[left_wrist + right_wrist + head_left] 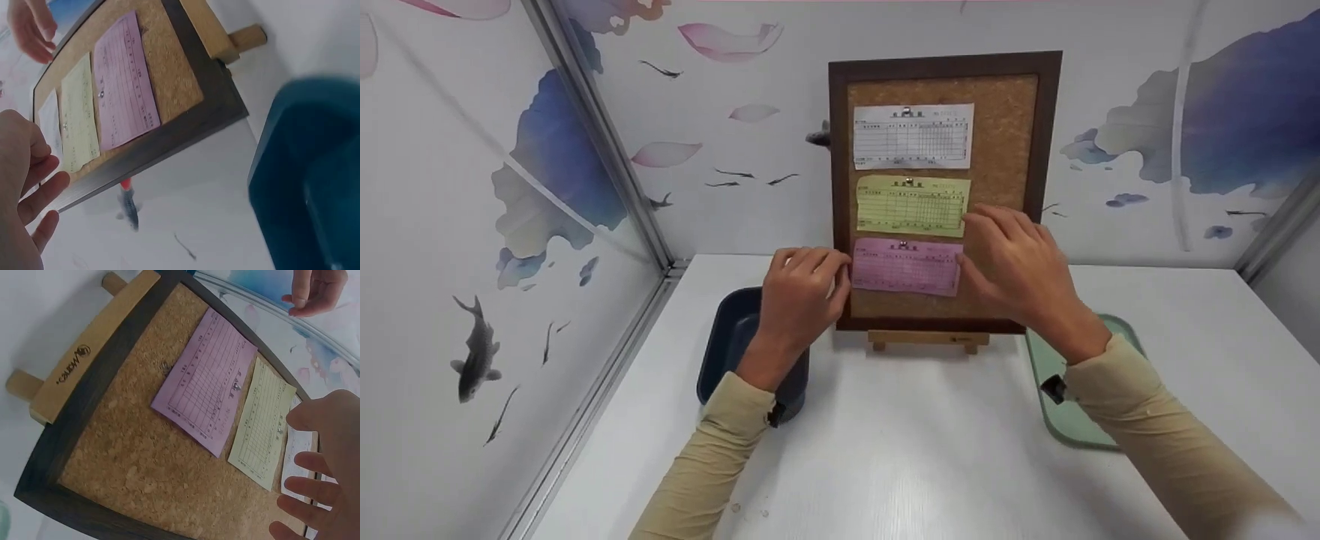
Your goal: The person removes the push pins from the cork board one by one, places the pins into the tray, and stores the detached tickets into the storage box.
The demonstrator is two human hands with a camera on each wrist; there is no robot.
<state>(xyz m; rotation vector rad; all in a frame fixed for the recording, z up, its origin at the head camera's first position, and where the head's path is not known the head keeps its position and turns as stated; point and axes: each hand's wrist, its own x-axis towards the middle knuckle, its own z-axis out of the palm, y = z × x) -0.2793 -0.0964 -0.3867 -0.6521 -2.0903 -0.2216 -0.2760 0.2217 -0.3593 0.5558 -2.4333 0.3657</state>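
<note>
A framed cork board [1006,112] stands upright on a small wooden easel [928,339]. Three printed form slips are pinned to it, one above another: white [913,142], yellow-green [911,208] and pink [906,271]. Each has a small shiny pin at its top middle. My left hand [802,300] is by the board's left edge, level with the pink slip; the left wrist view shows its fingers [45,197] loosely bent with nothing between them. My right hand [1020,266] hovers at the slips' right edges, its fingers [309,489] spread and relaxed, holding nothing.
A dark blue bin [725,349] stands on the white table [915,450] beneath my left forearm. A green tray [1069,431] lies under my right forearm. Behind the board is a wall [750,202] painted with fish and petals. Tiny bits [736,508] lie near the front.
</note>
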